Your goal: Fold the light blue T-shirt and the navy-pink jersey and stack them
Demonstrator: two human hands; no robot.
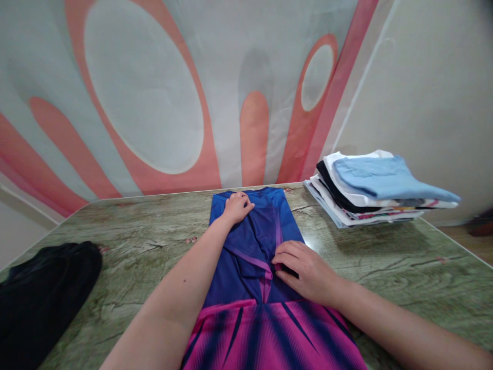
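While both forearms are reaching out over it, a blue and pink garment point(254, 267) is lying lengthwise down the middle of the bench point(154, 226), its blue part toward 12 o'clock and its pink striped part toward 6 o'clock.

Left hand point(236, 205): lying palm down, fingers loosely curled, on the far blue end of the garment at about 12 o'clock; it is pressing on the cloth, not closing around it.

Right hand point(304, 270): resting on the garment's middle, just at 3 o'clock of a purple trim band point(248, 257); its fingertips are bending into the folded blue cloth there. Whether they are pinching the cloth cannot be told.

Stack of folded clothes point(370, 198): sitting at the bench's 2 o'clock corner, well apart from the garment; a light blue piece point(389, 177) is lying on top, with white and black layers under it.

Dark garment point(42, 293): lying bunched at the bench's 8 o'clock edge, well apart from both hands.

Behind the bench, a grey sheet with pink-orange shapes point(154, 92) is hanging as a backdrop.
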